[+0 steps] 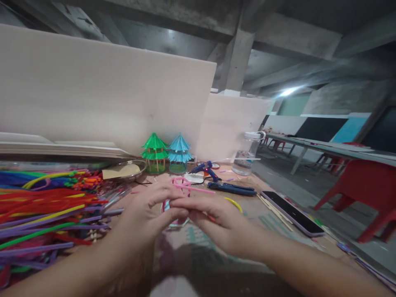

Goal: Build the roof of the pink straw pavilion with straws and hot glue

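both hands meet over the table (pixel 266 214): the left hand (pixel 145 214) and the right hand (pixel 216 222) pinch a bent pink pipe cleaner (pixel 185 186) between their fingertips, its loops rising just above the knuckles. left of the left hand lies a heap of coloured pipe cleaners (pixel 46 206). beyond the hands stand a green pagoda model (pixel 154 152) and a blue pagoda model (pixel 179 153), with a blue glue gun (pixel 206 169) near them. a phone (pixel 291 212) lies right of the right hand.
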`<state>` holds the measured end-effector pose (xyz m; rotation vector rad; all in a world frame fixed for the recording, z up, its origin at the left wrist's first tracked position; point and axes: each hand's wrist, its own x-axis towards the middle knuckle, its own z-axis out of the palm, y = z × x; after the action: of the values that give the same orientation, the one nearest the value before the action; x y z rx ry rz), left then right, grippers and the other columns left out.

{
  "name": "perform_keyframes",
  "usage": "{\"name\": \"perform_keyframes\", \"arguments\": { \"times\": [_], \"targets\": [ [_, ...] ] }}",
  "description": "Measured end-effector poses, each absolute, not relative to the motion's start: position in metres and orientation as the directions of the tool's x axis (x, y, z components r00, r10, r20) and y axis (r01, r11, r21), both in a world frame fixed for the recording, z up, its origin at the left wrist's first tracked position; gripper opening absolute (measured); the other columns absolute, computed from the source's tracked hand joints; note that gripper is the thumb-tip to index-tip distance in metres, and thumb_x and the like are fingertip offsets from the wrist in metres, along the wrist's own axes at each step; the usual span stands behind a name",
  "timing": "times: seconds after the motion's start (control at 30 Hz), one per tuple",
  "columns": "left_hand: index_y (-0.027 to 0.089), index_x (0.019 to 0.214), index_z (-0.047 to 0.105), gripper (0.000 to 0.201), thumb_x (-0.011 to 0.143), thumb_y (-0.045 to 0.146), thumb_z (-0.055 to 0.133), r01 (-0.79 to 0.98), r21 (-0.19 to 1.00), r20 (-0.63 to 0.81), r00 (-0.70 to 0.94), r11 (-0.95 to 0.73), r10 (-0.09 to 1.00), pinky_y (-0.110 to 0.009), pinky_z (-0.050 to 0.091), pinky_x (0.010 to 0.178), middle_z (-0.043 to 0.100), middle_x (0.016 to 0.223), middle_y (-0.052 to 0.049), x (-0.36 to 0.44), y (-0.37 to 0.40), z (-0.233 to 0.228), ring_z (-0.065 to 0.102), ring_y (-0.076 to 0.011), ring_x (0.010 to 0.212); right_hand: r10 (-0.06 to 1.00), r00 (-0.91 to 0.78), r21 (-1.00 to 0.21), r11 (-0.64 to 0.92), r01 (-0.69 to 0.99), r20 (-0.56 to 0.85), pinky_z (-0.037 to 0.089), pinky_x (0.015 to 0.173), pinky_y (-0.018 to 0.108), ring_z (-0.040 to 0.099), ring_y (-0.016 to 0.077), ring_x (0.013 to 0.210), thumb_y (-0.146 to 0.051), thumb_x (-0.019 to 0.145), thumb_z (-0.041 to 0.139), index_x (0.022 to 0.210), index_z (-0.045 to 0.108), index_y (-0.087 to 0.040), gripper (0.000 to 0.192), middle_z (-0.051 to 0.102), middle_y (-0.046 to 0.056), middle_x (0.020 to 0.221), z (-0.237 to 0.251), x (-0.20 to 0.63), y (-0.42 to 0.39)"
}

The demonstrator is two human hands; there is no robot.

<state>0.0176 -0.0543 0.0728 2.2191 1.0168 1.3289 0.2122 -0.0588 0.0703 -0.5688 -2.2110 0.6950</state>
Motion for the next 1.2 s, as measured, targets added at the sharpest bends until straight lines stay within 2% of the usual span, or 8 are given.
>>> {"name": "perform_keyframes", "arguments": {
  "times": [0.17,0.4,0.53,0.67,0.73,0.87,0.97,1.2],
  "targets": [
    [0.021,0.061,0.069,0.037,0.091,0.036,0.053,0.304,0.621,0.611,0.389,-0.722,0.689,-0.023,0.048,0.052,0.065,0.054,0.001,0.017,-0.059,0.077,0.059,-0.0140,0.052,0.527,-0.731,-0.815,0.575,-0.071,0.435,0.055,0.091,0.032,0.069,0.0136,0.101,-0.017,0.098,0.044,0.142,0.052,-0.023,0.046,0.071,0.007,0.117,0.064,0.211,-0.055],
    [0.025,0.091,0.078,0.023,0.089,0.031,0.056,0.386,0.575,0.574,0.437,-0.721,0.692,-0.027,0.054,0.072,0.079,0.087,-0.002,0.011,-0.052,0.080,0.071,-0.0190,0.081,0.604,-0.649,-0.838,0.537,-0.097,0.463,0.056,0.092,0.035,0.068,0.0162,0.102,-0.024,0.096,0.052,0.134,0.060,-0.028,0.039,0.072,0.005,0.114,0.068,0.218,-0.045],
    [0.025,0.076,0.077,0.023,0.086,0.034,0.059,0.482,0.496,0.557,0.461,-0.722,0.690,-0.026,0.051,0.071,0.078,0.078,-0.001,0.009,-0.051,0.080,0.070,-0.0178,0.076,0.650,-0.619,-0.818,0.575,0.021,0.441,0.058,0.083,0.033,0.070,0.0150,0.089,-0.023,0.091,0.058,0.132,0.060,-0.028,0.041,0.074,0.003,0.107,0.066,0.215,-0.043],
    [0.022,0.064,0.070,0.035,0.084,0.047,0.056,0.617,0.449,0.605,0.323,-0.647,0.728,-0.026,0.046,0.060,0.068,0.064,-0.001,0.000,-0.047,0.091,0.062,-0.0173,0.064,0.739,-0.506,-0.772,0.602,0.203,0.444,0.053,0.061,0.026,0.065,0.0129,0.062,-0.029,0.088,0.061,0.090,0.068,-0.020,0.012,0.070,0.000,0.072,0.075,0.223,-0.037],
    [0.021,0.060,0.064,0.046,0.084,0.058,0.050,0.674,0.475,0.588,0.236,-0.566,0.774,-0.028,0.044,0.058,0.062,0.060,-0.001,-0.007,-0.037,0.093,0.059,-0.0187,0.062,0.749,-0.465,-0.686,0.643,0.341,0.471,0.047,0.056,0.024,0.060,0.0121,0.056,-0.030,0.091,0.057,0.073,0.061,-0.020,0.021,0.063,-0.001,0.062,0.082,0.231,-0.029],
    [0.018,0.093,0.069,0.058,0.072,0.071,0.054,0.594,0.674,0.504,0.063,-0.438,0.861,-0.035,0.054,0.077,0.074,0.092,-0.008,-0.020,-0.007,0.078,0.067,-0.0273,0.088,0.744,-0.454,-0.491,0.666,0.562,0.490,0.043,0.061,0.024,0.060,0.0135,0.066,-0.020,0.096,0.044,0.075,0.059,-0.019,0.026,0.065,0.002,0.071,0.089,0.244,-0.010],
    [0.018,0.098,0.072,0.073,0.064,0.080,0.056,0.541,0.766,0.389,0.041,-0.348,0.920,-0.041,0.054,0.091,0.076,0.105,-0.011,-0.024,0.009,0.059,0.067,-0.0324,0.102,0.762,-0.458,-0.412,0.638,0.650,0.457,0.040,0.065,0.026,0.060,0.0156,0.074,-0.022,0.095,0.048,0.088,0.063,-0.019,0.017,0.068,0.004,0.081,0.086,0.244,-0.003],
    [0.020,0.103,0.078,0.084,0.058,0.088,0.058,0.428,0.857,0.242,0.156,-0.286,0.958,-0.041,0.043,0.108,0.072,0.124,-0.010,-0.016,0.004,0.057,0.061,-0.0344,0.121,0.787,-0.525,-0.468,0.615,0.635,0.323,0.033,0.058,0.025,0.054,0.0134,0.064,-0.034,0.097,0.048,0.072,0.061,-0.018,0.032,0.060,0.000,0.068,0.074,0.231,-0.006]
  ]
}}
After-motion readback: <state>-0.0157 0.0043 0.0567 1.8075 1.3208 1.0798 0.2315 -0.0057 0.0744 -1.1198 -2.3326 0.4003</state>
